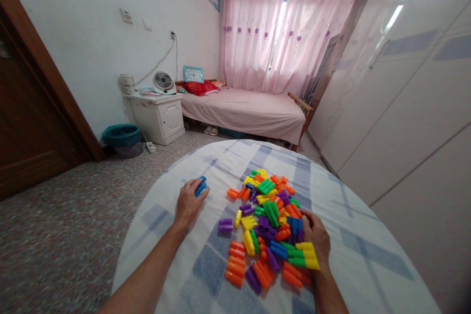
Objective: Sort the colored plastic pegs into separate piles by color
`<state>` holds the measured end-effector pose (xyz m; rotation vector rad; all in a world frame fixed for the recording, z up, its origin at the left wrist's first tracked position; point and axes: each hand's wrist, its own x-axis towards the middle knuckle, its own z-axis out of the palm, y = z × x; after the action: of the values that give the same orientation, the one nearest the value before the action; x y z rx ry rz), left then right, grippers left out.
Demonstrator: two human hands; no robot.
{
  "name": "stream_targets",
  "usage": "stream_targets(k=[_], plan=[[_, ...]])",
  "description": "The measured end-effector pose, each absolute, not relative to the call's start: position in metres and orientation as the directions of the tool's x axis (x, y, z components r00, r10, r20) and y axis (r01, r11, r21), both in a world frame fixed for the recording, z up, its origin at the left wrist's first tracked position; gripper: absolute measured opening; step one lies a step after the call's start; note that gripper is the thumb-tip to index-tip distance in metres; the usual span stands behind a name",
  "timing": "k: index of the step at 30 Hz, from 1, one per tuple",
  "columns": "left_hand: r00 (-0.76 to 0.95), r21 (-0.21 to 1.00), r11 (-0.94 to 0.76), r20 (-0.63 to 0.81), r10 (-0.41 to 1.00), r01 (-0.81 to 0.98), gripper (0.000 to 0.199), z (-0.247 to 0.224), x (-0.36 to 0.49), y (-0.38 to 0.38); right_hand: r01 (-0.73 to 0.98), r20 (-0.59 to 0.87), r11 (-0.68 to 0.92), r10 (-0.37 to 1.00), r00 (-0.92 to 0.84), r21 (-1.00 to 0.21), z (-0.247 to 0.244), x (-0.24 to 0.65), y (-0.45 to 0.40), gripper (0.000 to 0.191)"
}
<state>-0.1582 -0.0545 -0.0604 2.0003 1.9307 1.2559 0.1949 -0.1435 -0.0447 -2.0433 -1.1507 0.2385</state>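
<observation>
On the round table, my left hand point(190, 202) is closed around a blue block point(201, 187), left of the pile. A heap of plastic blocks in orange, green, yellow, purple and blue spreads over the middle of the cloth. My right hand point(317, 236) is at the heap's right edge, its fingers bent beside a blue and purple block point(295, 228); whether they grip it I cannot tell. Just left of that hand's wrist is a joined green and yellow piece point(304, 255). A purple block point(225, 225) lies apart on the heap's left side.
A checked cloth covers the table point(165, 260). Beyond it are a bed point(250, 108) with pink bedding and a white cabinet point(162, 117) holding a fan point(164, 81). A lined bin point(123, 140) stands on the floor at left; wardrobe doors point(405, 108) rise at right.
</observation>
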Motion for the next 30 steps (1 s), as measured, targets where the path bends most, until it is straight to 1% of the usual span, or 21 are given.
stream_targets(k=[4,6,12,16,19,21,25,27,30], plan=[[-0.064,0.509,-0.245,0.515,0.855,0.826,0.042,-0.064,-0.154,-0.057,0.664,0.228,-0.271,0.794,0.564,-0.697,-0.044,0.194,-0.144,0.044],[-0.064,0.513,-0.253,0.522,0.851,0.82,0.041,-0.065,-0.154,-0.055,0.66,0.227,-0.273,0.792,0.567,-0.7,-0.043,0.193,-0.145,0.044],[-0.056,0.58,-0.309,0.525,0.849,0.753,0.041,-0.067,-0.152,-0.051,0.641,0.178,-0.313,0.793,0.582,-0.701,-0.046,0.195,-0.143,0.043],[-0.099,0.547,-0.3,0.583,0.806,0.781,0.038,-0.056,-0.143,-0.059,0.639,0.171,-0.314,0.797,0.579,-0.702,-0.049,0.199,-0.141,0.045],[-0.048,0.539,-0.369,0.609,0.792,0.758,0.033,-0.04,-0.129,-0.071,0.643,0.166,-0.308,0.807,0.567,-0.701,-0.05,0.201,-0.14,0.046],[0.058,0.539,-0.443,0.586,0.808,0.716,0.03,-0.028,-0.115,-0.078,0.646,0.163,-0.309,0.81,0.563,-0.698,-0.051,0.202,-0.14,0.045],[0.292,0.559,-0.538,0.471,0.832,0.631,0.026,-0.012,-0.086,-0.077,0.657,0.177,-0.295,0.814,0.553,-0.693,-0.052,0.204,-0.139,0.044],[0.331,0.59,-0.522,0.408,0.851,0.616,0.027,-0.013,-0.075,-0.069,0.659,0.175,-0.293,0.818,0.548,-0.692,-0.053,0.204,-0.139,0.044],[0.329,0.652,-0.463,0.326,0.886,0.6,0.026,-0.024,-0.065,-0.054,0.667,0.176,-0.279,0.83,0.529,-0.691,-0.055,0.205,-0.14,0.044]])
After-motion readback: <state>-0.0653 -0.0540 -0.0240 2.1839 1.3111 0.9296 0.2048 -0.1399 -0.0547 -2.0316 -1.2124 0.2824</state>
